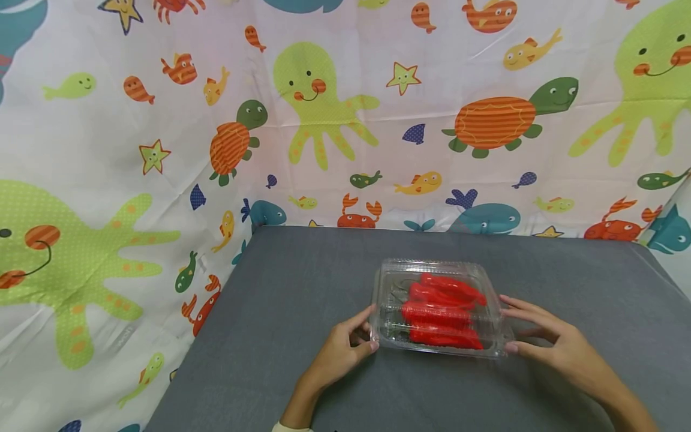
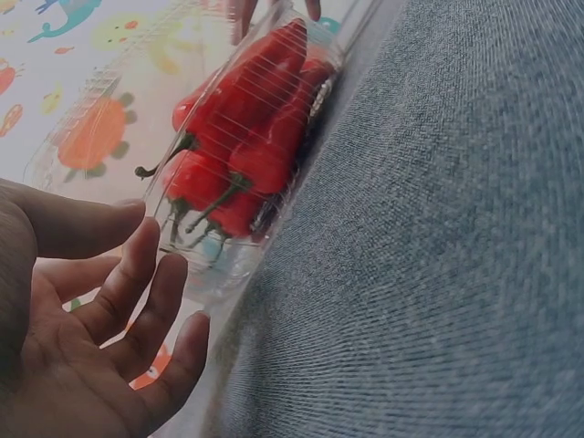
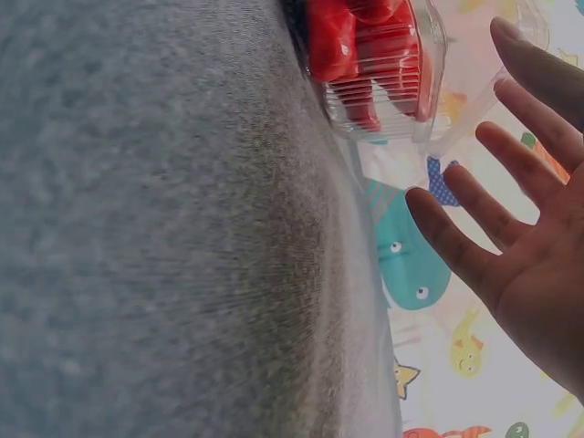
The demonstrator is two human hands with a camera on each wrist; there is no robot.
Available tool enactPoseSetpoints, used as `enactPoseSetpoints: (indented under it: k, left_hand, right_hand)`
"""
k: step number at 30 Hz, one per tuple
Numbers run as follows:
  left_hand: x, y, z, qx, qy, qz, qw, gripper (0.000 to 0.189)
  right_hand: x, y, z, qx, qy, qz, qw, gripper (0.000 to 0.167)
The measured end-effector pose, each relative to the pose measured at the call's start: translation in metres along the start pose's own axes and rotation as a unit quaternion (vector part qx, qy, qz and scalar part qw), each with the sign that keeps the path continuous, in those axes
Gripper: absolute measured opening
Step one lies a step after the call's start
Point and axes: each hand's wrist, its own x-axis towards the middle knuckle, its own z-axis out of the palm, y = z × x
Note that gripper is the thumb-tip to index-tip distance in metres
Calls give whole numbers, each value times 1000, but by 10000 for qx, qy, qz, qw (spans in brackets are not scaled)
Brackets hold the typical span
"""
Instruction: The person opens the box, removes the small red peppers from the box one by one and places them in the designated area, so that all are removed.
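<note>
A clear plastic clamshell box (image 1: pixel 391 270) rests on the grey table, its transparent lid over several long red peppers (image 1: pixel 439 312) with green stems. At the left side of the box is my left hand (image 1: pixel 340 351), thumb and fingertips right at the edge. In the left wrist view, that hand's fingers (image 2: pixel 155 315) are loosely bent, and the stems (image 2: pixel 187 210) point toward them. My right hand (image 1: pixel 556 342) is at the opposite side, fingertips and thumb close against the rim. The right wrist view shows its fingers (image 3: pixel 470 205) spread and nearly straight beside the box (image 3: pixel 392 114).
A grey cloth covers the table (image 1: pixel 302 270). Behind it and along the left hangs a white curtain (image 1: pixel 345 180) printed with sea animals, meeting the table's back and left edges.
</note>
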Motion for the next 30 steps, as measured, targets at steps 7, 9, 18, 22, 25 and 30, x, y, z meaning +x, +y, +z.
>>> enactPoseSetpoints:
  k: [7, 9, 18, 22, 25, 30]
  left_hand:
    - [1, 1, -1, -164, -86, 7, 9998, 69]
    - [1, 1, -1, -159, -77, 38, 9998, 67]
    - [2, 0, 0, -85, -27, 40, 10000, 63]
    - [2, 1, 0, -104, -28, 31, 9999, 64]
    - [3, 1, 0, -115, -16, 39, 9999, 63]
    - [3, 0, 1, -121, -6, 85, 9999, 63]
  right_hand:
    - [7, -3, -2, 69, 20, -88, 9999, 56]
    - [8, -3, -3, 92, 18, -91, 9999, 59]
    - [19, -7, -4, 74, 4, 78, 9999, 75]
    - [25, -10, -5, 166, -105, 275, 9994, 87]
    - [31, -11, -5, 197, -133, 381, 9990, 93]
    - [39, -13, -3, 140, -91, 373, 9992, 97]
